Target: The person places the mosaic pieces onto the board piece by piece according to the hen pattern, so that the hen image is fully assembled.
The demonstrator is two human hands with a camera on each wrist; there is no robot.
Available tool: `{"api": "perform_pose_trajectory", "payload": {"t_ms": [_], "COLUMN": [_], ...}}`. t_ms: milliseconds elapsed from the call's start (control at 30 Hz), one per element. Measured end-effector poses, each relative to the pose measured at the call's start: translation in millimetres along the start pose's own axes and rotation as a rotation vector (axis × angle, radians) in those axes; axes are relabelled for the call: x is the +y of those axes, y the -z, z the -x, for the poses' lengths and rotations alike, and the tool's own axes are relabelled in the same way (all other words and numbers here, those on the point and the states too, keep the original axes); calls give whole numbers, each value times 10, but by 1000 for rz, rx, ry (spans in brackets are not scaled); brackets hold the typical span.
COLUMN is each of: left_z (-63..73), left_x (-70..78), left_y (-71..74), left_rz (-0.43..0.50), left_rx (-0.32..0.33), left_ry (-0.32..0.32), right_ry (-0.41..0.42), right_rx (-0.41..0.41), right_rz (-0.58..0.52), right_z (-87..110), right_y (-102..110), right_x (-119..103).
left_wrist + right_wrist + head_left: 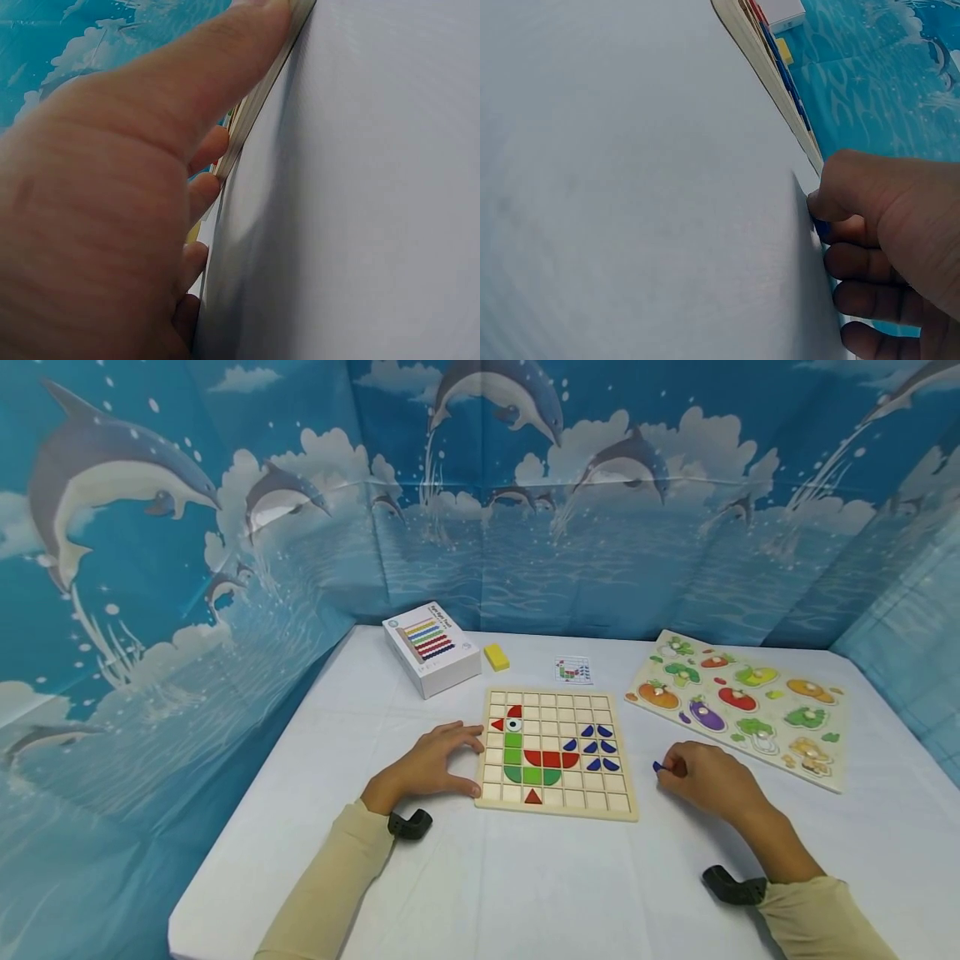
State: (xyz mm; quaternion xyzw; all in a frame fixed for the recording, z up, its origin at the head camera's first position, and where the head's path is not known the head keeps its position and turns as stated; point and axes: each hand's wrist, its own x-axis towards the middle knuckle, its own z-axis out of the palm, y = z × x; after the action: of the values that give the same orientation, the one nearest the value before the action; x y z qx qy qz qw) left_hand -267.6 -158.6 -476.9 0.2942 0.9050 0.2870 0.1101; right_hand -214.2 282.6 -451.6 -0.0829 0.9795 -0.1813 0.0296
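A square wooden grid board lies on the table with red, green and blue pieces forming a bird, an eye piece at its head. Along the board's left edge rests my left hand, thumb and fingertips touching the rim. The left wrist view shows the thumb against the board's side. My right hand, just right of the board, pinches a small blue piece between thumb and index finger. In the right wrist view that blue piece is mostly hidden by the fingers.
Behind the board stand a white box with a bead picture, a yellow block and a small pattern card. A vegetable puzzle board lies at the back right. Blue dolphin cloth hangs behind the white table.
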Motion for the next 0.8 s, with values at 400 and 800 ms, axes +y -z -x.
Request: {"api": "perform_pose_trajectory", "payload": {"t_ms": [400, 800], "left_z": [-5, -18], "left_x": [-1, -1], "left_y": [-10, -6], "left_rz": [3, 6], "left_rx": [-3, 0], "left_ry": [16, 8], "right_ry": [57, 102], "right_rx": [55, 150], "right_rz": [-26, -83], "right_z": [-6, -15], "right_y": [9, 32], "right_x": [-32, -208]}}
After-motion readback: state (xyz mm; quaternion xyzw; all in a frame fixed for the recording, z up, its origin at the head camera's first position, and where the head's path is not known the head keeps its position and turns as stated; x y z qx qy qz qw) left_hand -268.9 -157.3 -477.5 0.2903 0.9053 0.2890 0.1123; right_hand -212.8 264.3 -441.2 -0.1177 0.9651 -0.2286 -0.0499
